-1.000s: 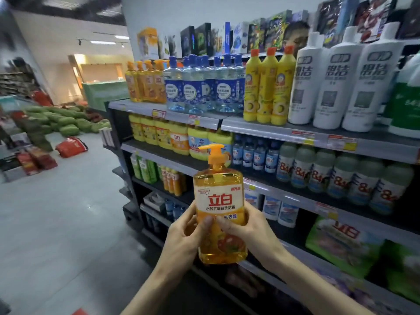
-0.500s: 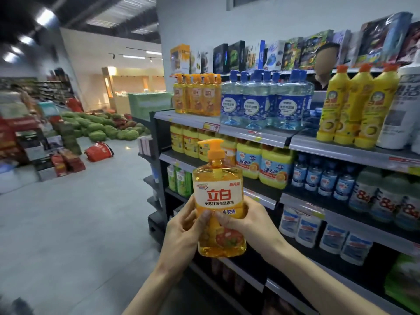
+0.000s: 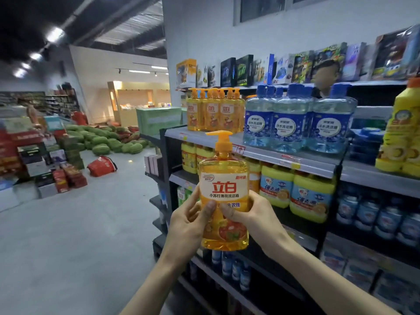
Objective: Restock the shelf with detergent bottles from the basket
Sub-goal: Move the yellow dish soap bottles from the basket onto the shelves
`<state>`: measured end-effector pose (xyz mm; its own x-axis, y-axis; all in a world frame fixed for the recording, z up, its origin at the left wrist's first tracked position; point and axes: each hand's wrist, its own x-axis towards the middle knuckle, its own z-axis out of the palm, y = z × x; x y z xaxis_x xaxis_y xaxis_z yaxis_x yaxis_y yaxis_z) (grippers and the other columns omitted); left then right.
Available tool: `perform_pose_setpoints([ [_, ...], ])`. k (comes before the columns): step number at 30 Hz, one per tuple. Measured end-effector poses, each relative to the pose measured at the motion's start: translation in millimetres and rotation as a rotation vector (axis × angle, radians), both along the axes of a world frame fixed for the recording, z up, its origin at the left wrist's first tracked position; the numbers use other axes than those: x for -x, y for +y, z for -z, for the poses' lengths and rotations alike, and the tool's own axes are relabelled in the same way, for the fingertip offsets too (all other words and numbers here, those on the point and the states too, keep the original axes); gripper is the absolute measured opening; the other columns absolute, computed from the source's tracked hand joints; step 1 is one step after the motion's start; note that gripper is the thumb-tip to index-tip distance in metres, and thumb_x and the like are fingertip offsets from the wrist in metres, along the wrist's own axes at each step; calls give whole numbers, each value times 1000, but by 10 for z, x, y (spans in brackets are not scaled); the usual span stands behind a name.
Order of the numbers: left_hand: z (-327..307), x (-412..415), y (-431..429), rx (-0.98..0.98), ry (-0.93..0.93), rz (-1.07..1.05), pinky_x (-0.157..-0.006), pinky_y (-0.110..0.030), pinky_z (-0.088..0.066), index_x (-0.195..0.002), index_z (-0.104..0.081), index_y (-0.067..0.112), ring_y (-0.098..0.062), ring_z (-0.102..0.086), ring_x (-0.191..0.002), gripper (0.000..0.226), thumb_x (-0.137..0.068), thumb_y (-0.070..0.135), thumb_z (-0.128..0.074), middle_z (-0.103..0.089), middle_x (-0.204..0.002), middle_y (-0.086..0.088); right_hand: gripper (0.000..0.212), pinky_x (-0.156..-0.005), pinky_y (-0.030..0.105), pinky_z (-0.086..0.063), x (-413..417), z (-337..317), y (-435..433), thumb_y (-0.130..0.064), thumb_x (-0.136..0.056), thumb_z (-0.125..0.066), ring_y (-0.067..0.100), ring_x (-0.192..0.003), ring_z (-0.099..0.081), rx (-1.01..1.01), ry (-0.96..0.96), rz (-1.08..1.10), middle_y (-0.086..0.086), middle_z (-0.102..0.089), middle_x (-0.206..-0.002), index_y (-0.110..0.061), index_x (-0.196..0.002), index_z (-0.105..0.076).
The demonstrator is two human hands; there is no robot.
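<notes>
The dark shelf [image 3: 284, 158] carries orange pump bottles [image 3: 213, 112] at the left end of its upper board. 3 blue bottles [image 3: 284, 123] front the row just beside them, with yellow bottles [image 3: 402, 137] further right. The board below holds yellow-capped jugs [image 3: 295, 189]. Boxed goods [image 3: 295, 67] line the top. On the floor [image 3: 79, 235] lie heaped watermelons [image 3: 106, 139] and what may be a red basket [image 3: 102, 165].

We see an orange, pump-topped detergent bottle [image 3: 223, 178] upright in mid-air before the shelf [image 3: 268, 153], white label toward us, gripped low by our left hand [image 3: 188, 221] and right hand [image 3: 256, 214]. Matching bottles [image 3: 213, 112] stand at that shelf's left end.
</notes>
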<state>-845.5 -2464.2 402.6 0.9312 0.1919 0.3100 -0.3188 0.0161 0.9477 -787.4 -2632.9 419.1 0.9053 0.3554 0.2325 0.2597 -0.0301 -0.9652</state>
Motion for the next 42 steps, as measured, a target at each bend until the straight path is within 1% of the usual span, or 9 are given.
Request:
perform_pose_setpoints([
  [4,-116,-599,217,-29,-25,3,-86,-37,-65,-154,-50,31,-18,-74,-115,61,-95,33,-66,-76,-126,5,62,-93,43,-64,-568,-95,206,-45,-71,-89,11,-104,-77,-23,-33,10,-8,-80,-112,-24,-124,-66],
  [7,-265,-1048,350,-18,-41,8,-82,-33,-65,-150,-51,33,-14,-75,-111,59,-93,32,-66,-78,-121,8,60,-91,41,-64,-1030,-239,340,-43,-74,-89,11,-103,-77,-20,-53,-3,-7,-80,-111,-22,-126,-66],
  [15,-598,-2275,614,-31,-124,24,-85,-30,-63,-152,-48,37,-13,-73,-117,54,-101,31,-62,-76,-123,12,52,-81,29,-64,-2198,-627,616,-40,-74,-88,8,-101,-77,-43,-137,16,-11,-80,-108,-26,-119,-68],
  [18,-683,-2645,753,-45,-147,31,-88,-33,-64,-154,-48,35,-14,-72,-119,55,-100,34,-62,-76,-126,10,53,-84,33,-65,-2547,-708,750,-38,-76,-89,10,-102,-77,-58,-156,28,-10,-80,-109,-25,-122,-67],
  [23,-778,-3326,1089,-101,-198,77,-90,-35,-63,-157,-45,34,-13,-71,-121,59,-100,35,-61,-75,-129,8,66,-91,41,-64,-3173,-767,1030,-47,-73,-90,11,-107,-76,-45,-204,102,-8,-79,-116,-26,-129,-63],
  [28,-842,-4063,1533,-147,-250,131,-105,-48,-57,-159,-40,36,-13,-64,-131,64,-100,46,-63,-70,-137,10,70,-89,39,-65,-3775,-793,1424,-52,-72,-92,11,-110,-75,-44,-256,198,-10,-77,-118,-30,-131,-62],
  [32,-962,-4597,1911,-165,-293,179,-106,-39,-57,-159,-41,38,-4,-63,-130,65,-99,51,-64,-69,-137,17,67,-79,37,-66,-4190,-894,1800,-40,-77,-92,14,-104,-77,-74,-269,245,-5,-78,-116,-22,-133,-60],
  [37,-1103,-5258,2355,-162,-319,281,-89,-17,-58,-158,-42,35,5,-64,-123,64,-97,40,-62,-70,-134,18,65,-76,34,-66,-4707,-1015,2225,-36,-76,-92,14,-103,-77,-65,-302,329,-4,-78,-114,-19,-131,-60],
  [42,-1052,-5828,2650,-169,-332,286,-92,-22,-59,-154,-44,45,3,-63,-124,58,-99,52,-62,-69,-132,24,66,-87,36,-65,-5153,-1017,2523,-40,-79,-92,13,-109,-75,0,-337,398,-7,-76,-118,-22,-133,-58],
])
